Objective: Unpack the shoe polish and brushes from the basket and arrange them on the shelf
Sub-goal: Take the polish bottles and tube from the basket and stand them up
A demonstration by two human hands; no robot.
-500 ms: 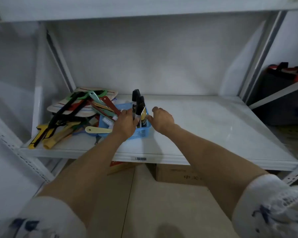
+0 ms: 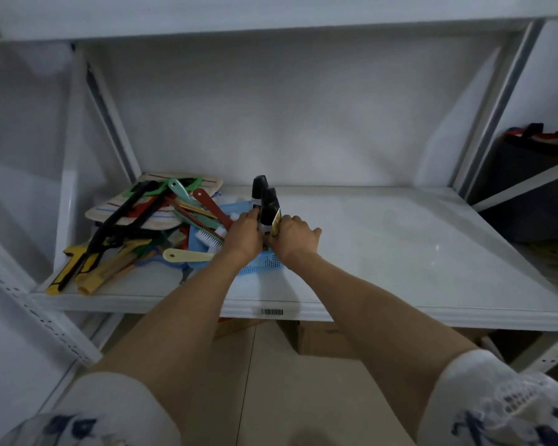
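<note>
Both hands, left hand (image 2: 244, 235) and right hand (image 2: 292, 235), pinch the upright polish bottles (image 2: 268, 206) standing between them in the basket (image 2: 261, 263).

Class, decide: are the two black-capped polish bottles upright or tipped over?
Upright: both black-capped polish bottles stand caps up in the blue plastic basket, rising above its rim.

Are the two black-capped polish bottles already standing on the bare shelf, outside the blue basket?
No, both polish bottles stand upright inside the blue basket, between the left hand and the right hand.
</note>
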